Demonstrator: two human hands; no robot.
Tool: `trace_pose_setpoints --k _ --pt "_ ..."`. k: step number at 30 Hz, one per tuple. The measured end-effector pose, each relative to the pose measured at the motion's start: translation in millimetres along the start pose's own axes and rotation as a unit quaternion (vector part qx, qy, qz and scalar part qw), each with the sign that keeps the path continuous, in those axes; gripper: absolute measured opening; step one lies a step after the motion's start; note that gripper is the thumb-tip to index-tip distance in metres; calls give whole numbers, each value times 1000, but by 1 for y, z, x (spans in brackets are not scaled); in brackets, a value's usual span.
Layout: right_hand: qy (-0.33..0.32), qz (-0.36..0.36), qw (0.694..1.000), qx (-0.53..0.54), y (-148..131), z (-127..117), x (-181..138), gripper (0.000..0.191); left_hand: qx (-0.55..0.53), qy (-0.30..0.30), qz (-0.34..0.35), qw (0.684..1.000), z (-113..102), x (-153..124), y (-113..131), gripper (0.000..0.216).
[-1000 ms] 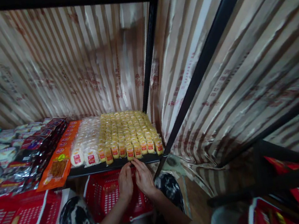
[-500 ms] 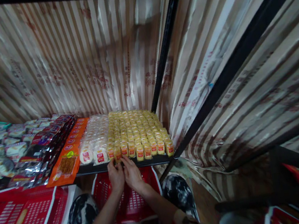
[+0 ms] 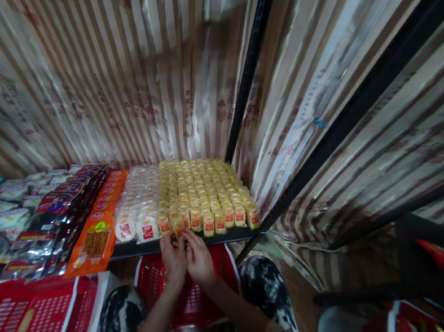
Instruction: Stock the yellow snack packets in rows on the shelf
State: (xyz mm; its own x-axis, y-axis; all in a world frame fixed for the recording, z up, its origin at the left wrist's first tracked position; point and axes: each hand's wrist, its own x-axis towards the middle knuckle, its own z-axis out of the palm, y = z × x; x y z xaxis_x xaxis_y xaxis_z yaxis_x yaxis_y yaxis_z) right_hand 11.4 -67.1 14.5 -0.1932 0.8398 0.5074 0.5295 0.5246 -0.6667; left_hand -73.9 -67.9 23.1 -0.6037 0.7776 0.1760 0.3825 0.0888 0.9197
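My left hand (image 3: 173, 257) and my right hand (image 3: 197, 256) meet at the shelf's front edge, fingertips pinched together on one small yellow snack packet (image 3: 177, 223). That packet has a clear wrapper and an orange-red label, and it stands slightly in front of the yellow packet rows (image 3: 199, 184). Behind and to the right, those rows fill the right end of the shelf in tight lines. Left of them are rows of round white wrapped snacks (image 3: 147, 229). The packet's lower part is hidden by my fingers.
An orange snack bag (image 3: 96, 242) and dark foil bags (image 3: 57, 220) lie farther left on the black shelf (image 3: 234, 236). Below stand a red basket (image 3: 218, 267) between my knees and another red basket (image 3: 56, 298) holding several pale pieces. A black post (image 3: 256, 54) rises behind.
Both hands have moved slightly down and toward me, and the yellow packet between my fingers sits a little out from its row. The camera view has shifted slightly.
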Motion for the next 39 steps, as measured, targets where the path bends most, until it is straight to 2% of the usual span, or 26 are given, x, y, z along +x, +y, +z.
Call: trace_pose_setpoints --k 5,11,15,21,25,31,35,39 --pt "35 7 999 -39 7 -12 -14 48 -16 -55 3 998 13 -7 7 27" --pt "20 29 994 -106 10 -27 -11 49 -3 -65 26 998 28 -7 14 23" --pt "7 31 994 -109 13 -28 -9 53 15 -73 29 997 31 -4 15 23" --pt "-8 -5 995 -104 23 -23 -17 54 27 -88 33 995 33 -2 13 19" --pt "11 -30 993 -110 27 -28 -23 49 62 -86 48 993 33 -1 13 18" --pt "53 -31 990 -126 33 -45 -23 47 90 -87 52 991 37 0 13 18" --pt "32 -38 991 -128 34 -51 -14 52 55 -56 46 996 40 -1 12 20" --pt "7 -33 989 -144 36 -52 -7 56 46 -40 90 994 37 -5 13 13"
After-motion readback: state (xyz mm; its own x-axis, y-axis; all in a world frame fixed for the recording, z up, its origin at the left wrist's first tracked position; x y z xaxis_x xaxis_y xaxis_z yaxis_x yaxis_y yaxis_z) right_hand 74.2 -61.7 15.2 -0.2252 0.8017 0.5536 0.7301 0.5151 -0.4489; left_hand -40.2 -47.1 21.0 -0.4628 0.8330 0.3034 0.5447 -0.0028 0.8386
